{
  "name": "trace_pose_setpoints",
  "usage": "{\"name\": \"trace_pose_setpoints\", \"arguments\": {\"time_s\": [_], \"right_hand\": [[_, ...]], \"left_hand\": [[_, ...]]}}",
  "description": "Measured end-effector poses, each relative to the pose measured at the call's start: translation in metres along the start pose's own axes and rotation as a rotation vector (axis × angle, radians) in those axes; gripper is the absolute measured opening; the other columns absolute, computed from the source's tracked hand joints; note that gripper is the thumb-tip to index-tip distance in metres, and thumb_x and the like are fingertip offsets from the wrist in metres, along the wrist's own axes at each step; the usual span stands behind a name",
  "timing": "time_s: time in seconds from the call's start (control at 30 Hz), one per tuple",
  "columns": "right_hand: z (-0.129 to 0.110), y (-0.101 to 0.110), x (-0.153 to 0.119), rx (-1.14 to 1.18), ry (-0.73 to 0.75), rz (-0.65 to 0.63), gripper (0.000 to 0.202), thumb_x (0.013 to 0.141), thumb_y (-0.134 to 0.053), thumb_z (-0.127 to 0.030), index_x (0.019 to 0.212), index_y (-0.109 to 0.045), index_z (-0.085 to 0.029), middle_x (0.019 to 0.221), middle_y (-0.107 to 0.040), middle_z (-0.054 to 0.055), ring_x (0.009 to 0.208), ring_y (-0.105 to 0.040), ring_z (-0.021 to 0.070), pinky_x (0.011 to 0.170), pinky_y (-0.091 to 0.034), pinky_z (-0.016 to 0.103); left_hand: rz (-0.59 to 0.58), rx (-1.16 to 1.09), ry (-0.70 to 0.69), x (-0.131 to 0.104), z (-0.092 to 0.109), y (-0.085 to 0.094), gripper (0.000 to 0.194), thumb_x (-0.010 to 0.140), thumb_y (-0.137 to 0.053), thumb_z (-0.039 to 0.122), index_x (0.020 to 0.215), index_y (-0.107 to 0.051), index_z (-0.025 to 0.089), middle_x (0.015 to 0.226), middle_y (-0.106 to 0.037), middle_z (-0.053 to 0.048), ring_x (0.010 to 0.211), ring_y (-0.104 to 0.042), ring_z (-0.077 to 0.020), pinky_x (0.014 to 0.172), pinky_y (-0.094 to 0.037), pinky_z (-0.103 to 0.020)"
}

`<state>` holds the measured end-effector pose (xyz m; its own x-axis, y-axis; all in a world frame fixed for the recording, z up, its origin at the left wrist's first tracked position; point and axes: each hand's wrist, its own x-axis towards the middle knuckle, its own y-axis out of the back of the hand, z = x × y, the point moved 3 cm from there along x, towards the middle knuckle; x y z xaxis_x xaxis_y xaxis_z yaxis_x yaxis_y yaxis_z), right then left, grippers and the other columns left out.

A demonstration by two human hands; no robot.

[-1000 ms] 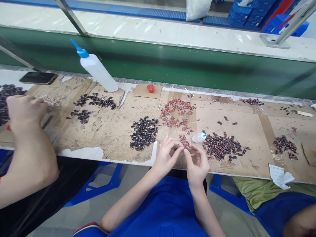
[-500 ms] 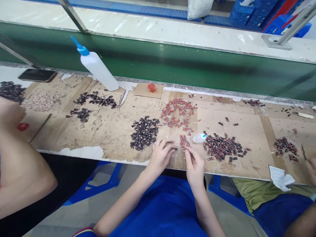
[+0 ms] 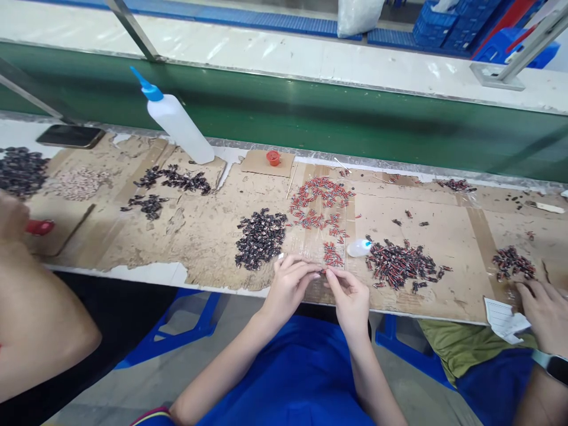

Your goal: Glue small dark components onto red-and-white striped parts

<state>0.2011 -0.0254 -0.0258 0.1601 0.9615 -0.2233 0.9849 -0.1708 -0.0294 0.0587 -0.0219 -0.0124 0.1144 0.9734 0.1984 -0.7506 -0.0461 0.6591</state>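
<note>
My left hand and my right hand meet fingertip to fingertip over the cardboard's near edge. Pinched in the left is a small black part, partly covered by fingers. The right fingertips press a small red piece against it; most of that piece is hidden. Beyond the fingers lie loose small red parts. A heap of small black parts sits left of them. To the right are a small white bottle with a blue tip and a pile of joined red-and-black pieces.
A tall white bottle with a blue nozzle leans at the back left, near a phone. A red cap rests on a cardboard scrap. Co-workers' arms reach in at left and at right, where a hand touches the table.
My two hands have come together, bringing the red piece against the black part. At right, a co-worker's hand has moved into view over the cardboard.
</note>
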Motion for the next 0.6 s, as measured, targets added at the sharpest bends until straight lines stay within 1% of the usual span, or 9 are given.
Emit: {"name": "trace_pose_setpoints", "arguments": {"time_s": [0.13, 0.2, 0.3, 0.43, 0.53, 0.6], "right_hand": [[0.0, -0.003, -0.002, 0.02, -0.001, -0.013, 0.021, 0.072, -0.073, -0.038, 0.081, -0.076, -0.019, 0.081, -0.076, 0.006, 0.072, -0.071, 0.0199, 0.068, -0.062, 0.034], [-0.001, -0.004, -0.003, 0.022, 0.002, -0.011, 0.02, 0.072, -0.073, -0.036, 0.08, -0.076, -0.019, 0.081, -0.076, 0.006, 0.072, -0.072, 0.02, 0.071, -0.062, 0.035], [-0.002, -0.004, -0.005, 0.024, 0.02, 0.036, 0.018, 0.071, -0.074, -0.034, 0.08, -0.077, -0.018, 0.082, -0.077, 0.006, 0.075, -0.072, 0.0212, 0.077, -0.06, 0.036], [-0.003, -0.003, -0.007, 0.021, 0.068, 0.1, 0.017, 0.07, -0.075, -0.032, 0.081, -0.077, -0.019, 0.083, -0.077, 0.007, 0.078, -0.072, 0.0225, 0.077, -0.06, 0.037], [-0.005, -0.002, -0.008, 0.002, 0.133, 0.111, 0.014, 0.072, -0.074, -0.03, 0.08, -0.077, -0.019, 0.082, -0.077, 0.007, 0.078, -0.072, 0.0219, 0.077, -0.06, 0.036], [-0.007, -0.001, -0.008, -0.018, 0.176, 0.102, 0.012, 0.073, -0.073, -0.029, 0.08, -0.077, -0.019, 0.082, -0.076, 0.006, 0.077, -0.072, 0.0211, 0.074, -0.06, 0.035]], "left_hand": [[0.038, -0.014, -0.039, -0.001, 0.002, 0.001, 0.017, 0.092, -0.053, 0.02, 0.093, -0.07, 0.025, 0.085, -0.075, -0.001, 0.09, -0.061, -0.0196, 0.085, -0.039, -0.036], [0.041, -0.034, -0.053, 0.0, 0.003, 0.003, 0.017, 0.093, -0.052, 0.019, 0.092, -0.069, 0.024, 0.084, -0.075, -0.001, 0.088, -0.061, -0.0193, 0.084, -0.04, -0.036], [0.036, -0.084, -0.062, 0.002, 0.006, 0.004, 0.016, 0.091, -0.054, 0.018, 0.092, -0.069, 0.024, 0.084, -0.075, -0.001, 0.086, -0.061, -0.0192, 0.084, -0.04, -0.037], [0.017, -0.21, -0.011, 0.005, 0.009, 0.005, 0.014, 0.089, -0.058, 0.019, 0.092, -0.071, 0.024, 0.086, -0.074, -0.003, 0.087, -0.062, -0.0196, 0.083, -0.045, -0.036], [0.005, -0.318, 0.052, 0.007, 0.011, 0.006, 0.013, 0.086, -0.061, 0.019, 0.09, -0.072, 0.023, 0.087, -0.074, -0.004, 0.088, -0.063, -0.0192, 0.082, -0.049, -0.033], [0.002, -0.347, 0.089, 0.007, 0.012, 0.006, 0.013, 0.084, -0.062, 0.019, 0.089, -0.073, 0.023, 0.087, -0.073, -0.004, 0.09, -0.064, -0.0194, 0.083, -0.049, -0.033]]}}
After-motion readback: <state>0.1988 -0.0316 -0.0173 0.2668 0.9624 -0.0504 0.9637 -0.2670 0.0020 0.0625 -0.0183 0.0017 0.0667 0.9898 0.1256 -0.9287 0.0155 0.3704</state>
